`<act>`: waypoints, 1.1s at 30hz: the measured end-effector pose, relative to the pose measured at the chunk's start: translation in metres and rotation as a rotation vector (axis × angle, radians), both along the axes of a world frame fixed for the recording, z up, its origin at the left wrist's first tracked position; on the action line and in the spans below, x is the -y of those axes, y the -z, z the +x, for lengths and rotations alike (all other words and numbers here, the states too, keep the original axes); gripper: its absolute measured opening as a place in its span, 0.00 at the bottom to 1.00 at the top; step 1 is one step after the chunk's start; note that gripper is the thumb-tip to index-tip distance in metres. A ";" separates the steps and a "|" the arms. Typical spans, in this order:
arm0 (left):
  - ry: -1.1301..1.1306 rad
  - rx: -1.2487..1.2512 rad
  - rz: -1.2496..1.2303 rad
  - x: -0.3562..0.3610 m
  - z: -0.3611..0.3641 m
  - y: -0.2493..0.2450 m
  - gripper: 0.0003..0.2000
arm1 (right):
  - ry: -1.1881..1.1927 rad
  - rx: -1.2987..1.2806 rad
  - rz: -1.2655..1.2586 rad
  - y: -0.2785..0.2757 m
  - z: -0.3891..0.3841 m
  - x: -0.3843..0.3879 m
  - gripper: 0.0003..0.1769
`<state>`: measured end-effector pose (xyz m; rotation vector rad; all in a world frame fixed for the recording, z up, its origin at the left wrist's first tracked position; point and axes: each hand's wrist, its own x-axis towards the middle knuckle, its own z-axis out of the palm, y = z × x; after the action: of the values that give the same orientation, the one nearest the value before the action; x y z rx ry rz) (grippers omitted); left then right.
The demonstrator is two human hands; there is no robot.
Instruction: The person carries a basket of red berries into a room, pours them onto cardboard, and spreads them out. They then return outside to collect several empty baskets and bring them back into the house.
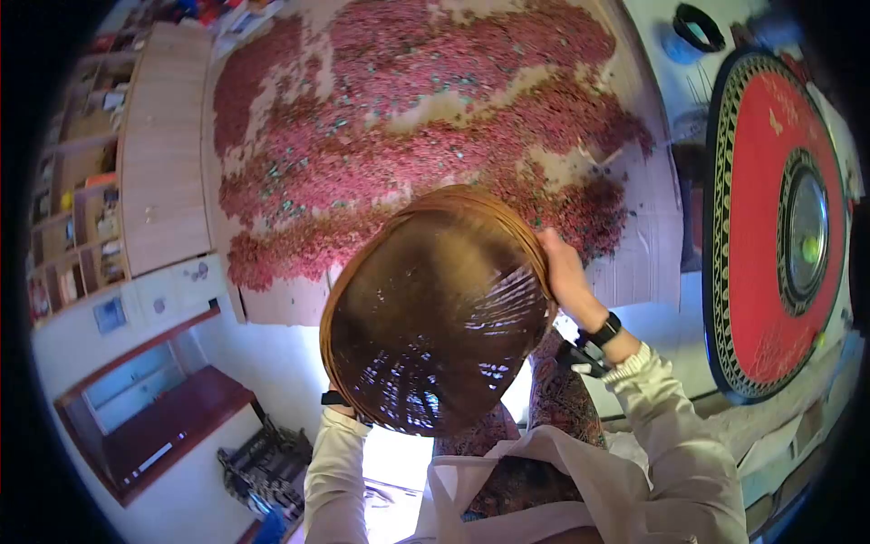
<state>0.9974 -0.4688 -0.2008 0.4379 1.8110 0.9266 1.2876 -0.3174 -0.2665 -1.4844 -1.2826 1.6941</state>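
Note:
A round brown wicker basket (435, 313) is held up tilted in front of me, its rim facing me. Light shines through gaps in the lower weave. My right hand (566, 276) grips the rim on the right side, fingers partly behind it. At the lower left edge of the basket is my left hand (343, 411); only the wrist area shows, and the basket hides its fingers. Beyond the basket, dried reddish petal-like pieces (399, 150) with green bits lie spread in bands on a cardboard sheet (648, 213).
A large red round panel with a patterned black border (757, 218) stands at the right. Wooden cabinet doors (168, 154) and filled shelves (95, 190) are at the left. Below them are a dark red wooden ledge (177, 435) and a dark bag-like item (263, 467).

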 end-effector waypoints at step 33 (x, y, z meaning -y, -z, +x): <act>-0.205 0.368 0.807 0.176 -0.163 -0.226 0.30 | 0.237 -0.557 0.218 -0.315 -0.190 0.174 0.29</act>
<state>0.8344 -0.6445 0.0253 0.5311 1.1045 1.7573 1.0975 -0.4910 0.0483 -0.9039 -0.9126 1.5949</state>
